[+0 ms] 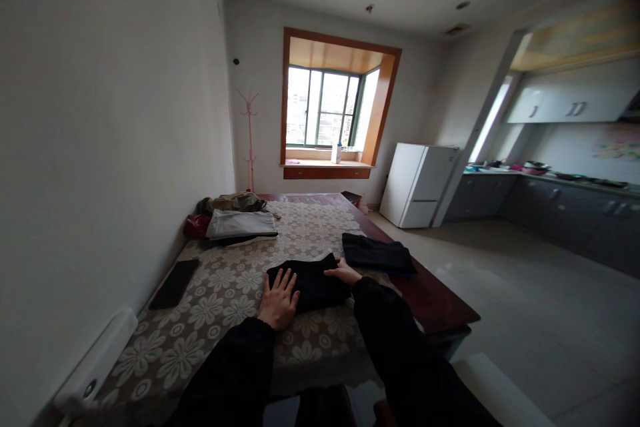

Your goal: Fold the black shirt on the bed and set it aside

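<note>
Dim room, daylight from the window (323, 109), overexposed panes, dark vignetted corners, wide-angle bending, perhaps slightly soft foreground

Home, open-plan living room with kitchen. Table (220, 293) under floral lace cloth, folded clothes pile (235, 217) by wall. Bay window (325, 110) with wooden frame, pink coat stand (249, 140), white fridge (419, 185), kitchen counter (560, 203) and wall cabinets (570, 101) at right.

Wooden table (430, 303) under floral cloth (220, 293) carries two folded black garments (310, 283) (376, 253), clothes pile (235, 217), dark phone (175, 283).
</note>
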The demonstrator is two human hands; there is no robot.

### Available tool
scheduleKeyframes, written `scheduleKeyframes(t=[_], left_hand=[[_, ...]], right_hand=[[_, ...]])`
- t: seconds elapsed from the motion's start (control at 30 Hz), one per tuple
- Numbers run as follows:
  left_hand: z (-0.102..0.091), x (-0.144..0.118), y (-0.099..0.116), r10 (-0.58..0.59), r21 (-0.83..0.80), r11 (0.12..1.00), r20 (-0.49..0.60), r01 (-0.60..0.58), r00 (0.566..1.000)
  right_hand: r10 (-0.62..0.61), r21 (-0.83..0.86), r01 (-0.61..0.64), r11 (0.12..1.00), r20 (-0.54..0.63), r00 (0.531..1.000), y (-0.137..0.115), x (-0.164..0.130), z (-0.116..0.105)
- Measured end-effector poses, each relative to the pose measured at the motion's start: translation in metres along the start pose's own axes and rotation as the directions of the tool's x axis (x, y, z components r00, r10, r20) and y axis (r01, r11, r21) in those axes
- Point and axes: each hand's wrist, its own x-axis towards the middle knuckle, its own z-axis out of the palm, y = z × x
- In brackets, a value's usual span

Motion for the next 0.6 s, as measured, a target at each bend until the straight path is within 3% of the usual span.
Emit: scheduleKeyframes(t=[0.3, 0.6], left_hand=[[-0.002, -0.001, 0.002, -0.022, 0.022, 1.0, 0.022, 0.021, 1.0], [-0.005, -0.003, 0.002, -0.026, 0.011, 1.0, 0.033, 0.026, 0.999]], right_hand=[[-0.027, 0.126, 0.033, 0.992, -0.045, 0.999, -0.011, 0.002, 0.0], [0.12, 0.355, -0.088, 0.931, -0.069, 0.99, -0.004, -0.005, -0.002]])
